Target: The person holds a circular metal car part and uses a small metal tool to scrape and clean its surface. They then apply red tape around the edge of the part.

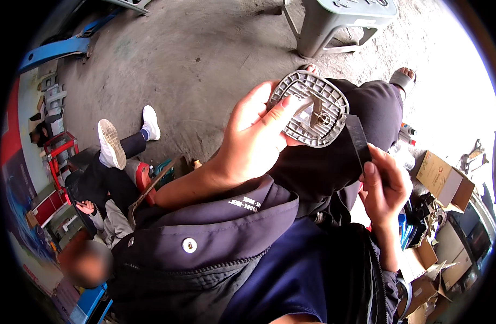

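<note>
Your left hand (256,132) grips the gray ribbed piece (324,102), thumb on its face, over your dark trousers (315,170). Your right hand (387,186) pinches a dark flat strip (358,140); far end at the piece's right rim, contact unclear.

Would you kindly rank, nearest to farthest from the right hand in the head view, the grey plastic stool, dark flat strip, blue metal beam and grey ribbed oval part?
1. Dark flat strip: in the right hand.
2. Grey ribbed oval part: in the left hand.
3. Grey plastic stool: top, right of centre.
4. Blue metal beam: upper left.
</note>
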`<state>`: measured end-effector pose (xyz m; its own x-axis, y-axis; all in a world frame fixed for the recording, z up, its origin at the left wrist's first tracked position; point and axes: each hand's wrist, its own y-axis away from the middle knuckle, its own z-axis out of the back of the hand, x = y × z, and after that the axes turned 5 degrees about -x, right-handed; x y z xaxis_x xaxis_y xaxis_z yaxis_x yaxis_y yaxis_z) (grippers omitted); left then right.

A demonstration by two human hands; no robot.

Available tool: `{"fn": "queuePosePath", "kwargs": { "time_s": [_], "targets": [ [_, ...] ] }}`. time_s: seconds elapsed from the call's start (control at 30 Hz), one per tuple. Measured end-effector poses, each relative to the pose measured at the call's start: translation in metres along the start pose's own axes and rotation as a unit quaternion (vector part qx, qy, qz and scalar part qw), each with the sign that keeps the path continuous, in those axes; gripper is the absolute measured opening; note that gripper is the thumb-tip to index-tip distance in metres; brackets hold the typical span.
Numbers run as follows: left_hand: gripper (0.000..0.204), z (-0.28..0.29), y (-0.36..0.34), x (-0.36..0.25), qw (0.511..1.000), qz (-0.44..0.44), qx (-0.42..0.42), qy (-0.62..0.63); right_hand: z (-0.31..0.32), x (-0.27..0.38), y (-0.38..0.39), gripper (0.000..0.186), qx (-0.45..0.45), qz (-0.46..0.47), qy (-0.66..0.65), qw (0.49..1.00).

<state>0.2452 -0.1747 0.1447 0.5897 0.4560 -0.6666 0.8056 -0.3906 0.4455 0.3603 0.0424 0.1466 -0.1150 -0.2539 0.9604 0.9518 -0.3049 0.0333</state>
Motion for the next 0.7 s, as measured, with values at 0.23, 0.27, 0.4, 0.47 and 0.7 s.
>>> {"fn": "queuePosePath", "kwargs": {
  "time_s": [0.23, 0.27, 0.4, 0.47, 0.7],
  "targets": [
    [0.031, 0.009, 0.004, -0.010, 0.993, -0.072, -0.001, -0.089, -0.001, 0.012, -0.006, 0.027, 0.016, 0.048, 0.024, 0.998],
    [0.031, 0.009, 0.004, -0.012, 0.989, -0.085, -0.002, -0.117, -0.002, 0.013, -0.007, 0.027, 0.018, 0.060, 0.034, 0.997],
    [0.033, 0.011, 0.005, -0.009, 0.978, -0.143, -0.005, -0.149, -0.003, 0.018, -0.011, 0.029, 0.022, 0.096, 0.070, 0.993],
    [0.028, 0.007, 0.006, -0.010, 0.979, -0.145, -0.019, -0.140, -0.004, 0.020, -0.011, 0.028, 0.021, 0.100, 0.090, 0.991],
    [0.024, 0.007, 0.014, -0.009, 0.927, -0.260, -0.011, -0.270, -0.012, 0.026, -0.012, 0.030, 0.012, 0.157, 0.181, 0.971]
  ]
}}
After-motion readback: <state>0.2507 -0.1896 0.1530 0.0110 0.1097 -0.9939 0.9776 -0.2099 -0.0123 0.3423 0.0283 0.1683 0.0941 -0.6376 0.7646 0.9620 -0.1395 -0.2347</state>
